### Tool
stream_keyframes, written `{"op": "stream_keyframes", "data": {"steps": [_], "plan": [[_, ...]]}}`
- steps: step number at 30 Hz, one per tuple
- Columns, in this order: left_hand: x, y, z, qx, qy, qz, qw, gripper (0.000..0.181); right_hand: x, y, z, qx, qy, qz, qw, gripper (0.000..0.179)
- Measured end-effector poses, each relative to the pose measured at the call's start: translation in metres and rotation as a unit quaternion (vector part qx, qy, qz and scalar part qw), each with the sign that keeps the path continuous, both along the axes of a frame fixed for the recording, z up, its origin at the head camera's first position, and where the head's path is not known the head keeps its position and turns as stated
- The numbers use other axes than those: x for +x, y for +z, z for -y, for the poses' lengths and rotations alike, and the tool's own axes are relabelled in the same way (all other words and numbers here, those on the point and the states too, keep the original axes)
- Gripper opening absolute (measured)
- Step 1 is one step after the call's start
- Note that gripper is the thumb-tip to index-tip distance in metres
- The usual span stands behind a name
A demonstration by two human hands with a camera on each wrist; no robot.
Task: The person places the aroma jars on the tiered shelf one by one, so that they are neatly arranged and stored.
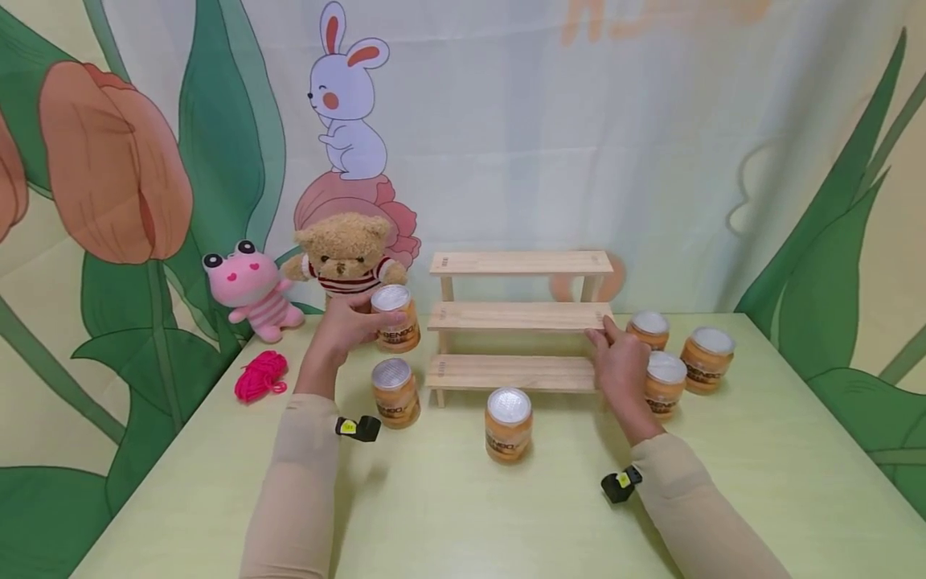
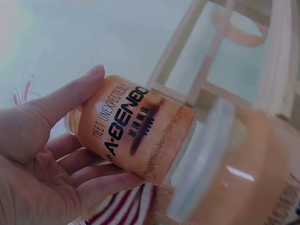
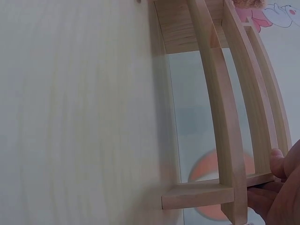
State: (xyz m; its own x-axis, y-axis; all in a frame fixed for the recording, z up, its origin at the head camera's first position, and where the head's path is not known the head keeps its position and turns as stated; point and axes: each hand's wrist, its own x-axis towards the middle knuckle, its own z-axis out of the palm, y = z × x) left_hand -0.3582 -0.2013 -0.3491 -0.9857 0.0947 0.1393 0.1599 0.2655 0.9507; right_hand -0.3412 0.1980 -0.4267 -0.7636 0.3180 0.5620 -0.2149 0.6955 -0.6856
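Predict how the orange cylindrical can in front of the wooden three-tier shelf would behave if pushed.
The orange cylindrical can would probably slide, since it stands upright. Being stubby, it may resist tipping; its roundness suggests rolling if toppled.

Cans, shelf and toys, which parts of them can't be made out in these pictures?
Teddy bear, head view: lower body hidden behind the left hand and held can.
Wooden shelf, head view: lower right end hidden by the right hand.
Rearmost right-side can, head view: base hidden by the front can.
Near can, left wrist view: lettering blurred and cut off by the picture's edge.
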Motion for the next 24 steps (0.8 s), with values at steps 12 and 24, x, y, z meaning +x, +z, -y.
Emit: {"op": "stream_keyframes", "data": {"steps": [12, 24], "plan": [[-0.004, 0.048, -0.048, -0.013, -0.029, -0.003, 0.9995, 0.071, -0.001, -0.003, 0.001, -0.013, 0.002, 0.021, 0.9997, 0.045], [-0.034, 0.078, -0.094, 0.038, -0.014, -0.004, 0.9992, 0.061, 0.0, 0.0, 0.003, -0.008, -0.005, 0.017, 0.9998, 0.045]]}}
